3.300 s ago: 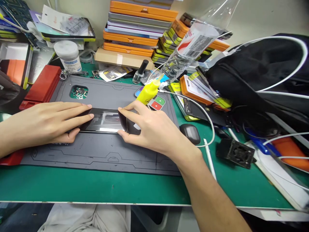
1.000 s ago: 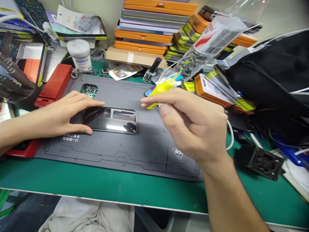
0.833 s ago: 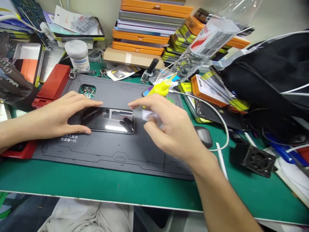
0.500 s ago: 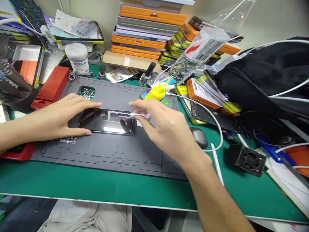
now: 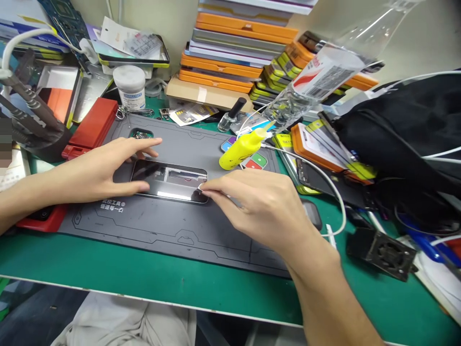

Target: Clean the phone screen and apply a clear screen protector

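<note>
A phone (image 5: pixel 169 180) lies flat on the dark grey work mat (image 5: pixel 151 226), its black glossy screen face up with bright reflections. My left hand (image 5: pixel 104 166) is open at the phone's left end, thumb resting on the near-left part and fingers spread past the far edge. At the right end, my right hand (image 5: pixel 252 202) pinches a small white piece (image 5: pixel 200 187), perhaps tissue, against the screen corner. Most of that piece is hidden by my fingers. Just beyond my right hand stands a yellow squeeze bottle (image 5: pixel 239 150), tilted, with a narrow tip.
Behind the mat are a white paste jar (image 5: pixel 129 89), a small bottle with a black cap (image 5: pixel 231 115) and stacked orange boxes (image 5: pixel 245 29). A red tool (image 5: pixel 91 127) lies left. Rightward are a white cable (image 5: pixel 331 185), a black fan (image 5: pixel 383 252) and a black bag (image 5: pixel 403 125).
My right hand has lowered and turned at the phone's right end, so less of the white piece shows. My left fingers have lifted and curled slightly. The camera view has shifted.
</note>
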Demonstrator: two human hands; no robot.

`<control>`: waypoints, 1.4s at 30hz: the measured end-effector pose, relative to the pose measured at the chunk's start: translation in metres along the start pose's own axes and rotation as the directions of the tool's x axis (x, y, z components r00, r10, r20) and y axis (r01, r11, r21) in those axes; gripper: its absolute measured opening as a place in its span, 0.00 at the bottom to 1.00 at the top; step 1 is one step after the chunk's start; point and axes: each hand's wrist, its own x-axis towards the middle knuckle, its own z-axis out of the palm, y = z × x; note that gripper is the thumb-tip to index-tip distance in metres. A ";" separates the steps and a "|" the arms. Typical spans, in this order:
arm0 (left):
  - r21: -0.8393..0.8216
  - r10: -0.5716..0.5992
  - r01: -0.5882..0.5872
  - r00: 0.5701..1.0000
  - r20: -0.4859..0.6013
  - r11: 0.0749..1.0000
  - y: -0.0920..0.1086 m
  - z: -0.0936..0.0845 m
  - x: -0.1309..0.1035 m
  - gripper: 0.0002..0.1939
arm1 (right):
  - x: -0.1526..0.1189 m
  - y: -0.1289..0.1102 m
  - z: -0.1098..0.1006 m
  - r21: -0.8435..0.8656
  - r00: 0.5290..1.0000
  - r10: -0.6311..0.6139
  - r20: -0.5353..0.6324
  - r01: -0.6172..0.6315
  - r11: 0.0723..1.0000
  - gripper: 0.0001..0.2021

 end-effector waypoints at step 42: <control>0.113 -0.132 0.171 0.947 -0.294 0.979 0.010 0.009 0.003 0.30 | -0.010 -0.002 0.013 0.028 0.996 0.086 -0.016 -0.085 0.996 0.12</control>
